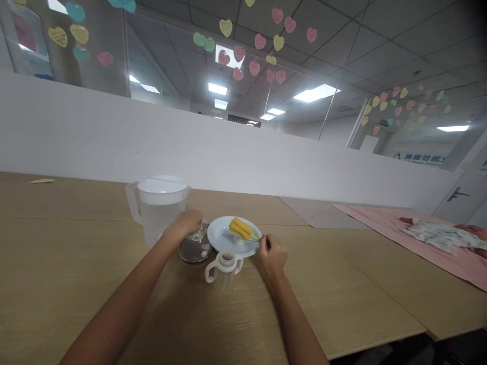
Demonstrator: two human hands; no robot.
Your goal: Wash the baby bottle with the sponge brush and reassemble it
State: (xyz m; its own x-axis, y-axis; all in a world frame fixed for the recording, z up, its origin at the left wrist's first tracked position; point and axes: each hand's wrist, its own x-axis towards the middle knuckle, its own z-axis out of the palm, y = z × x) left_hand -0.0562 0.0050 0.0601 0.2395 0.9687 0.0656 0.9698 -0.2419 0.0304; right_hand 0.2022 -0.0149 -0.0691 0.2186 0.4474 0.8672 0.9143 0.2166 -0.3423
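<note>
My left hand (189, 221) is closed at the top of a round glass lid (195, 247), its fingers around the knob area, which they partly hide. To the right, a white plate (216, 234) carries a yellow sponge brush (240, 229). The brush's thin green handle runs to the plate's right rim, where my right hand (273, 254) pinches its end. Just in front of the plate stands a clear baby bottle (224, 271) with two white side handles and an open neck, touched by neither hand.
Behind my left forearm stands a large translucent pitcher (162, 208) with a white lid. A pink cloth (403, 238) with a white patterned fabric (437, 235) on it covers the table's right side. A flat tan piece (42, 180) lies far left. A white wall (228, 162) borders the back.
</note>
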